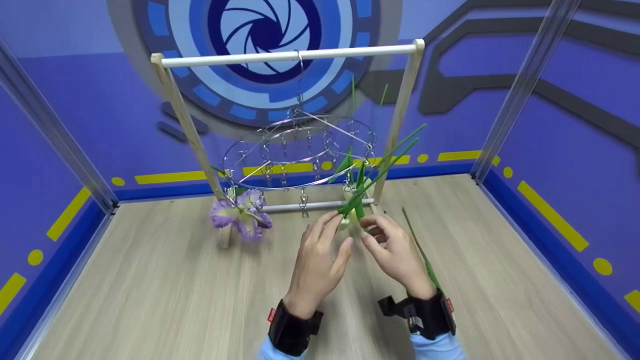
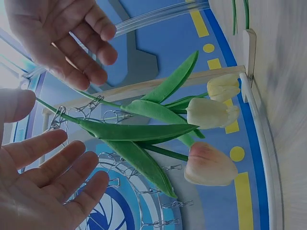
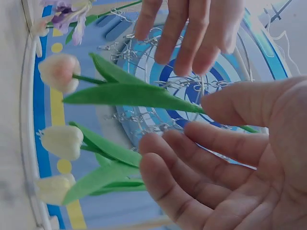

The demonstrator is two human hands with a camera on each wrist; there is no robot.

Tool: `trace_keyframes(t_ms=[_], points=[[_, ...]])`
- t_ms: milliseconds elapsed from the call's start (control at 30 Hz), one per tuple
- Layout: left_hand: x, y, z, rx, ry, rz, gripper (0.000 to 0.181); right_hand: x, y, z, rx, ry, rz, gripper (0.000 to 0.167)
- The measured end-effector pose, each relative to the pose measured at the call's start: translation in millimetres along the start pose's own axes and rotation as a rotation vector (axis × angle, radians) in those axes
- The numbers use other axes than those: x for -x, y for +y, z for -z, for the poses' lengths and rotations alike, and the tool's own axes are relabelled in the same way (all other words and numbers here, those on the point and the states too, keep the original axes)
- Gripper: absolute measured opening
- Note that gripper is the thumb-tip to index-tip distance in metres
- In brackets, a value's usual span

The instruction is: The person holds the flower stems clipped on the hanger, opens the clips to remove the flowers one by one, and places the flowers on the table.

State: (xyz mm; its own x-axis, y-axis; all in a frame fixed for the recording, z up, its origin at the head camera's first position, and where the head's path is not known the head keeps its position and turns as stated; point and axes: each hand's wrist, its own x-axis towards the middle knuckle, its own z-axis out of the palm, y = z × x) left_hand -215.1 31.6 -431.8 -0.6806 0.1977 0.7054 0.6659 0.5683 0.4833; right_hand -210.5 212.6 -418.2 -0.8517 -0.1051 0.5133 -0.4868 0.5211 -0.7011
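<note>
A metal clip hanger (image 1: pixel 299 96) carries artificial flowers. At its right, a pink tulip (image 2: pixel 211 164), a white tulip (image 2: pixel 211 113) and a pale yellow tulip (image 2: pixel 223 87) point heads down, with green leaves (image 2: pixel 139 131) above. My left hand (image 1: pixel 317 260) is beside the tulips, fingers spread and nearly straight, gripping nothing. Opposite it, my right hand (image 1: pixel 392 247) has loosely bent fingers and an empty palm. In the right wrist view its thumb overlaps the pink tulip's stem; whether they touch I cannot tell. On the hanger's left side hangs a purple iris (image 1: pixel 245 215).
The hanger hooks over the white top bar (image 1: pixel 225 60) of a wooden-legged rack. Several small clips (image 1: pixel 303 200) dangle from its rings. Another green stem (image 1: pixel 420 245) lies on the wooden table (image 1: pixel 175 290) at the right, partly behind my right wrist. Blue panels (image 1: pixel 565 150) surround the table.
</note>
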Motion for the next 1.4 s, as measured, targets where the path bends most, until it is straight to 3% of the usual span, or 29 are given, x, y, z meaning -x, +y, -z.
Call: trace_keyframes(t_ms=[333, 700, 967, 1400], points=[[-2.0, -8.0, -5.7, 0.007, -0.004, 0.016, 0.048, -4.4, 6.7, -13.4, -0.095, 0.104, 0.032, 0.029], [-0.5, -16.6, -5.6, 0.121, -0.068, 0.103, 0.053, -7.5, 9.1, -26.0, -0.164, 0.094, 0.098, 0.041], [-1.4, -18.4, -4.0, 0.192, -0.082, 0.13, 0.049, -7.2, 9.5, -28.0, -0.187, 0.099, 0.083, 0.046], [-0.6, -18.1, -2.5, 0.161, -0.06, 0.118, 0.044, -7.8, 7.9, -26.2, -0.226, 0.09, 0.08, 0.042]])
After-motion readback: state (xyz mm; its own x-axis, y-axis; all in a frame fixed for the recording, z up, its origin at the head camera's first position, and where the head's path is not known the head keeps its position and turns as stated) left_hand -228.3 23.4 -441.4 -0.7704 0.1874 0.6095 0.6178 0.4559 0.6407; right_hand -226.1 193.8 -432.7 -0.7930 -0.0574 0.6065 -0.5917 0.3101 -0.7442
